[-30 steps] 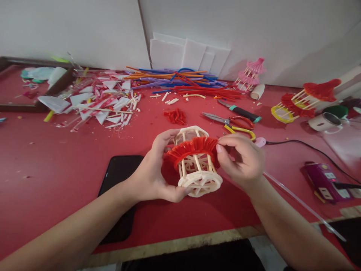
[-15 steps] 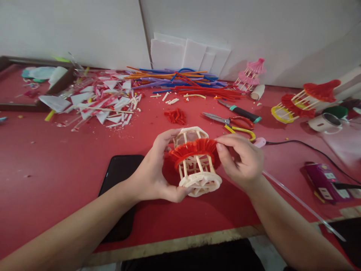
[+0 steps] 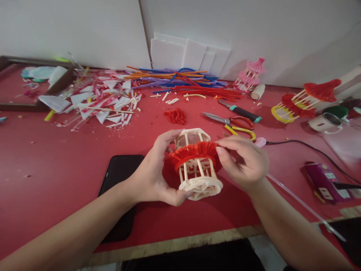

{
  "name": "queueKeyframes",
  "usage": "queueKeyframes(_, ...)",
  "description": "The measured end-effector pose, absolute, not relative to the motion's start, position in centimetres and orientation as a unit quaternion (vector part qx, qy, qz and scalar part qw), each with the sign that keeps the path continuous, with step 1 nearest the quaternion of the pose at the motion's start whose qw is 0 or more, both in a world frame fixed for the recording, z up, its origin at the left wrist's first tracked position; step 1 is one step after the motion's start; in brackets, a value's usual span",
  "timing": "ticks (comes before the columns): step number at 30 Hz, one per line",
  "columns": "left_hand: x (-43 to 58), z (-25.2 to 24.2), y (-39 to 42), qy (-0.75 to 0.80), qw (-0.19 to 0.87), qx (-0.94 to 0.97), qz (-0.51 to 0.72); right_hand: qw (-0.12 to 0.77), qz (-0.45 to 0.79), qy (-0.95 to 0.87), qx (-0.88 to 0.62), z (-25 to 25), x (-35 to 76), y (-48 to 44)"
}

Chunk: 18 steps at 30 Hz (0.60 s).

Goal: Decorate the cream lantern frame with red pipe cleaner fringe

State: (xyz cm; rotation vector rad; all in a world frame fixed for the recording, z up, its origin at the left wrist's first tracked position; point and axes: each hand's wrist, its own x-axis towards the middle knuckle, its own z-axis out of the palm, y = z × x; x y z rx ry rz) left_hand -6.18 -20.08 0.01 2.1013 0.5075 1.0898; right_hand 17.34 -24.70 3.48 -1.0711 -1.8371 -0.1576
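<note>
A small cream lantern-like frame point(image 3: 200, 186), built of thin sticks between rounded ends, is held tilted above the table. A red pleated frill point(image 3: 193, 151) of fuzzy pipe cleaner rings its middle. My left hand point(image 3: 153, 169) grips the frame from the left, thumb at the near end and fingers at the far end. At the frill's right edge, my right hand point(image 3: 244, 160) pinches with thumb and forefinger; its other fingers are curled. Behind the frame lies a small pile of short red pipe-cleaner pieces point(image 3: 175, 116).
Beyond lie pliers point(image 3: 228, 120), a black-handled cutter point(image 3: 244, 113) and bundled pipe cleaners point(image 3: 180, 77). White and pink scraps point(image 3: 104, 99) cover the back left. A phone point(image 3: 120, 203) lies under my left forearm. Right are red-and-yellow models point(image 3: 306, 101), a mug point(image 3: 324, 122) and a purple power box point(image 3: 324, 182).
The frame has tipped and shifted down slightly in my left hand. My right hand has moved a little to the right, still at the frill's edge.
</note>
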Motion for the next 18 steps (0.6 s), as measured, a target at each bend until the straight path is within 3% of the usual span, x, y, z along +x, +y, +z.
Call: queueKeyframes(18,-6.59,0.21,-20.03,0.210,0.274,0.842,0.416,0.474,-0.065,-0.756,-0.446,3.45,17.20,-24.83)
